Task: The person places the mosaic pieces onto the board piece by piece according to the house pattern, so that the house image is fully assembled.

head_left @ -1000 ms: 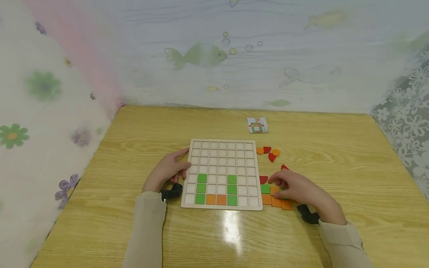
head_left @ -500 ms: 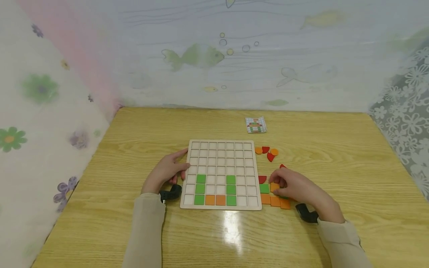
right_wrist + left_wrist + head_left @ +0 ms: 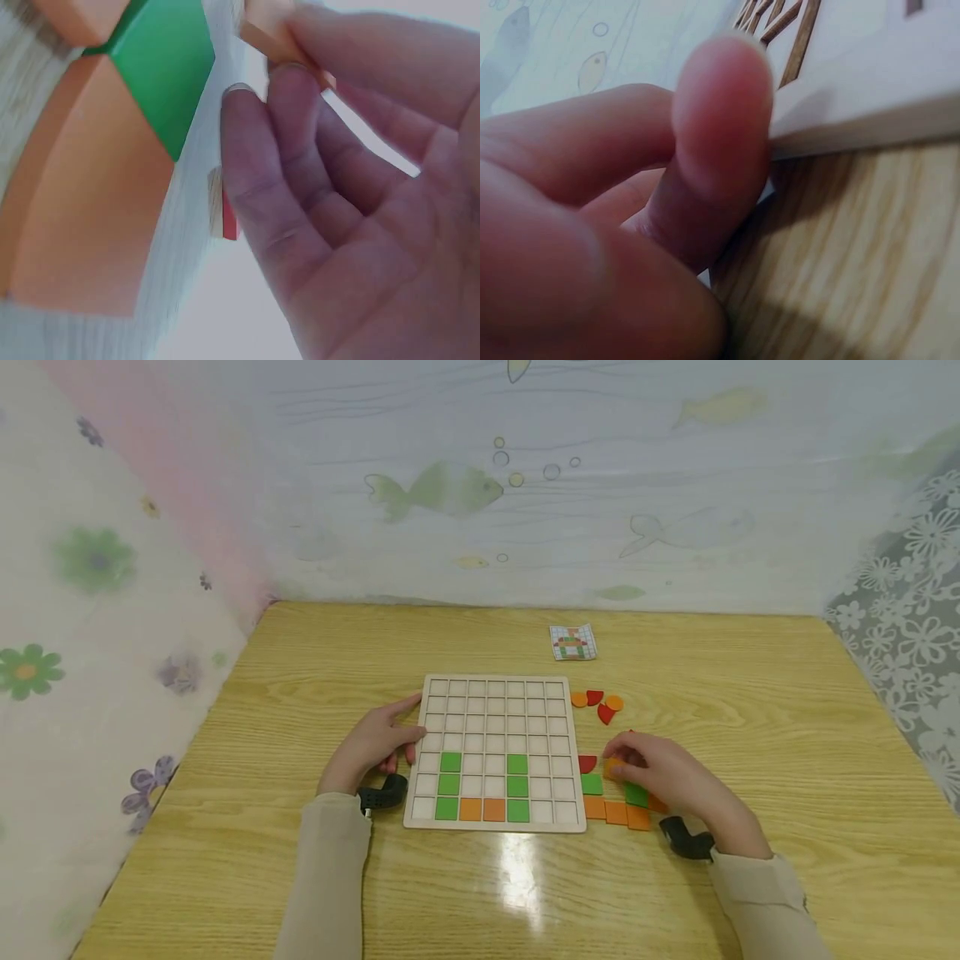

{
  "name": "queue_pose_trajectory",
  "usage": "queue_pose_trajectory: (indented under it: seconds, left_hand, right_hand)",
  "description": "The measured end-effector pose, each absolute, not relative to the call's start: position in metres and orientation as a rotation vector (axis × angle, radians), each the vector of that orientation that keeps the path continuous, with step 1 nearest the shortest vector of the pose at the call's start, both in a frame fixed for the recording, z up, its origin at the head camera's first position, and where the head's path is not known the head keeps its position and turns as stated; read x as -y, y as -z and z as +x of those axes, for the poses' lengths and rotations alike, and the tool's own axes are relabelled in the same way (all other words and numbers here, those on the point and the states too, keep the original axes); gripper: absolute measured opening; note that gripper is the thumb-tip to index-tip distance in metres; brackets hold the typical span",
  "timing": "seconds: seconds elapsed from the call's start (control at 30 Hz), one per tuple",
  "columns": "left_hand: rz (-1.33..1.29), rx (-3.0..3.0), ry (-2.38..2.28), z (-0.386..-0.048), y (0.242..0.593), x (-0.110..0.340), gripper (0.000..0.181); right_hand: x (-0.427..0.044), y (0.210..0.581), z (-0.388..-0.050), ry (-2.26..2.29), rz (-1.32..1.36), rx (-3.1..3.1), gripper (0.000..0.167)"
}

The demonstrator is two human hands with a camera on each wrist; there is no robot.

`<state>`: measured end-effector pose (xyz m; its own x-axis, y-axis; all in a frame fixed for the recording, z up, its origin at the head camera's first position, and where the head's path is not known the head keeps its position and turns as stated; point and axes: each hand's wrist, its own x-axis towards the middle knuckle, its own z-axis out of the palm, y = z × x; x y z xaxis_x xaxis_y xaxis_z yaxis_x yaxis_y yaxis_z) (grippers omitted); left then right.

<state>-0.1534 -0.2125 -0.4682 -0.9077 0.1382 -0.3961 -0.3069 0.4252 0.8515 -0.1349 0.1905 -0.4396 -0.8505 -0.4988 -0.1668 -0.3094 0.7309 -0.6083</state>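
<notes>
In the head view my right hand (image 3: pixel 671 777) pinches an orange square tile (image 3: pixel 612 768) between thumb and fingers, right of the wooden grid board (image 3: pixel 456 827). The right wrist view shows that orange tile (image 3: pixel 262 30) raised at the fingertips. Below the hand lie a green square tile (image 3: pixel 636 794) and several orange tiles (image 3: pixel 617 812). My left hand (image 3: pixel 372 742) rests against the board's left edge, index finger stretched along it. Green tiles (image 3: pixel 448 784) fill two columns of cells, with two orange tiles (image 3: pixel 482 810) between them in the bottom row.
A small printed pattern card (image 3: pixel 573 643) lies behind the board. Orange round pieces (image 3: pixel 614 702) and red quarter-round pieces (image 3: pixel 606 714) are scattered by the board's right side. Another green tile (image 3: pixel 592 784) and a red piece (image 3: pixel 587 764) sit close to its edge.
My right hand has taken hold of the orange square tile and moved it slightly away from the pile, uncovering more of the green tile. The left hand stays at the board.
</notes>
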Motion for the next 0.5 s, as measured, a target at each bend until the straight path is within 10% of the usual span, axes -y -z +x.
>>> queue_pose_trajectory:
  seconds: [0.5]
  left_hand:
    - [-0.143, -2.279, -1.486, -0.152, 0.465, 0.211, 0.058]
  right_hand:
    - [-0.166, 0.432, -0.141, 0.989, -0.588, -2.624, 0.014]
